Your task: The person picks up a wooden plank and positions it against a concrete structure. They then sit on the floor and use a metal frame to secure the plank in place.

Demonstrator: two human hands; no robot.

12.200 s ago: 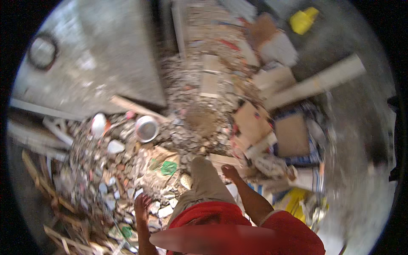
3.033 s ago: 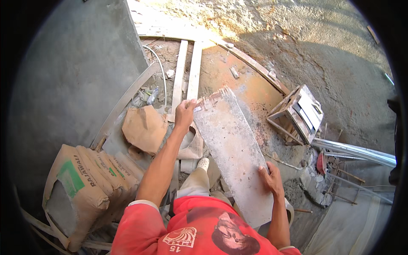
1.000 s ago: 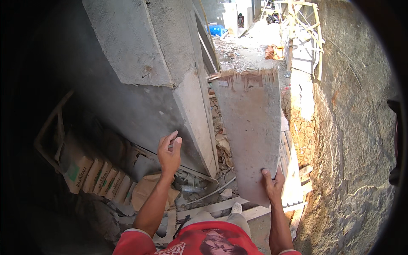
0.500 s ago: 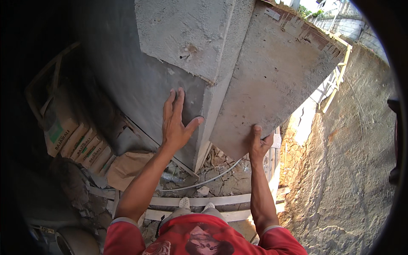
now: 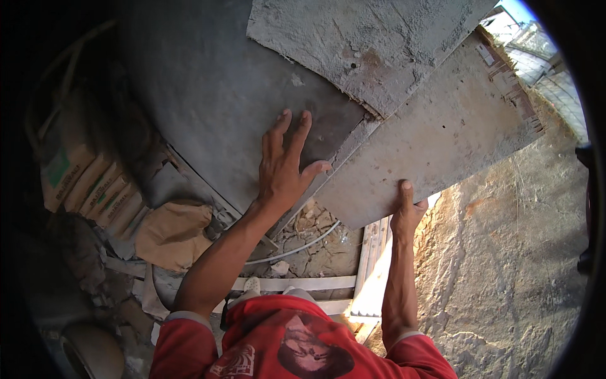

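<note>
My left hand [image 5: 284, 164] rests with fingers spread on a smooth dark grey surface [image 5: 208, 95], close to its corner edge. The fingers lie flat and hold nothing. To the right, a worn plywood board [image 5: 423, 132], smeared with dried cement and splintered at its far end, leans beside that corner. My right hand [image 5: 407, 208] grips the board's near lower edge, thumb on its face and the other fingers behind it, mostly hidden. A rough cement-coated panel [image 5: 360, 47] covers the dark surface above my left hand, with a small hole in it.
Stacked paper cement sacks [image 5: 95, 183] stand at the left, with a crumpled brown paper bag [image 5: 173, 235] nearer me. Pale rails [image 5: 303, 283] cross just ahead of my feet. A thin hose [image 5: 297, 251] curves over cracked, rubble-strewn ground. A rough wall [image 5: 499, 265] rises at the right.
The view has turned, so the board and the cement-coated panel appear further right and more slanted. My right hand keeps its grip; my left hand stays spread on the dark surface.
</note>
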